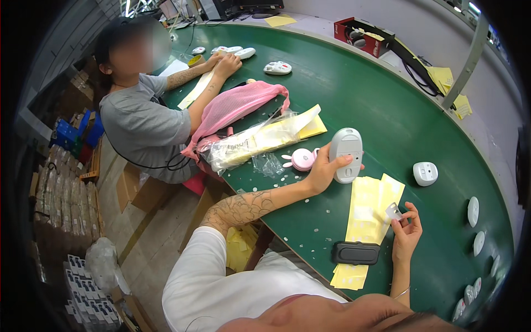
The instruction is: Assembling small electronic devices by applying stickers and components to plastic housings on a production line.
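The green tabletop (pixel 376 99) spreads beneath everything, its dial centred on the view. At twelve o'clock lies a white mouse-like device (pixel 277 68); at eleven, a pink mesh bag (pixel 238 108), with a clear plastic packet (pixel 237 148) closer in. A pink round gadget (pixel 302 159) sits near the hub. Another white device (pixel 425 174) rests at three, yellow sheets (pixel 362 216) at four.

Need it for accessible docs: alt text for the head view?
A person's left hand's grip holds a white oval computer mouse, underside showing; the right hand's grip pinches a small pale flat piece near yellow paper strips on a green table. A black oblong case lies on the strips; a co-worker in grey is at left.
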Demonstrator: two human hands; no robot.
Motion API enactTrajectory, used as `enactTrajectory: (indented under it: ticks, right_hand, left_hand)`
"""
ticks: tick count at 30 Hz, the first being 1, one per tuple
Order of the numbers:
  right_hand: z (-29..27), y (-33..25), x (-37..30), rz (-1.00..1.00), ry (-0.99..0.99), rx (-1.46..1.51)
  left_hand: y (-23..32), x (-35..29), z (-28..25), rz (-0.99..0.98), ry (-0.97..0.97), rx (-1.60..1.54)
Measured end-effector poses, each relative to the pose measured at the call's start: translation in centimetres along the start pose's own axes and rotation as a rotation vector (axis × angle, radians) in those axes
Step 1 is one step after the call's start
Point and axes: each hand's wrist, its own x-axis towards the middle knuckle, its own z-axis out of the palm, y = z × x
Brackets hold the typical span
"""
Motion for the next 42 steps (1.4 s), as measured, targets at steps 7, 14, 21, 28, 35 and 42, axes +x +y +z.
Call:
enactTrajectory:
  ticks: [7,14,21,28,35,42]
  right_hand:
    - [-0.6,0.4,-0.3,-0.003,-0.010,0.019]
    - [-0.3,-0.2,-0.2,0.021,-0.022,0.005]
    - [0.4,-0.6,-0.3,0.018,-0.027,-0.017]
    - [0.4,-0.6,0.2,0.011,-0.032,0.003]
    - [-0.4,0.9,0.6,-0.033,-0.025,0.046]
    - [-0.3,0.7,0.0,0.041,-0.062,0.145]
  left_hand:
    - [0.3,-0.2,0.0,0.052,0.007,0.146]
    - [-0.1,-0.4,0.3,0.026,-0.035,0.167]
    - [0.2,-0.6,0.5,0.015,-0.060,0.113]
    - [0.1,-0.6,0.0,0.031,-0.080,0.147]
    - [0.9,-1.1,-0.1,0.140,-0.065,0.102]
    - [-0.2,-1.6,-0.3,0.520,-0.181,0.437]
